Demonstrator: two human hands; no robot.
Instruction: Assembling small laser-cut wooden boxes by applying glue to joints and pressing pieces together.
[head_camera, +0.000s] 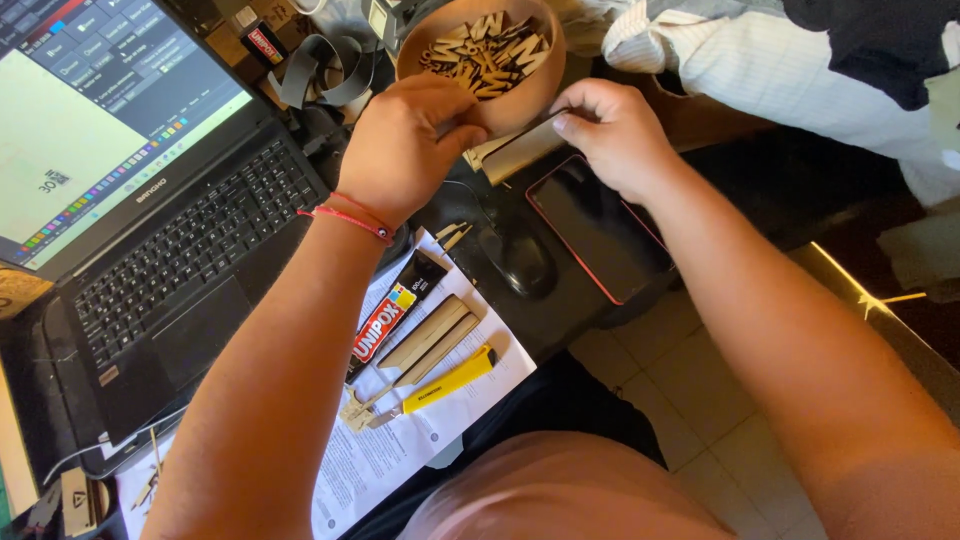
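A round wooden bowl (530, 95) full of small wooden letter pieces (487, 52) stands at the top middle of the desk. My left hand (400, 145) reaches to the bowl's near rim, fingers pinched at the letters there; whether a piece is between them I cannot tell. A red string bracelet circles that wrist. My right hand (615, 130) rests beside the bowl, fingers closed on the end of a flat wooden strip (515, 150) lying under the bowl's edge. A dark phone with a red rim (595, 235) lies just below my right hand.
An open laptop (170, 230) fills the left. On printed paper sheets (390, 450) lie a black glue tube (400, 310), thin wooden slats (430, 335) and a yellow utility knife (450, 380). A black mouse (525, 262) sits mid-desk. Cloth (800, 60) piles at upper right.
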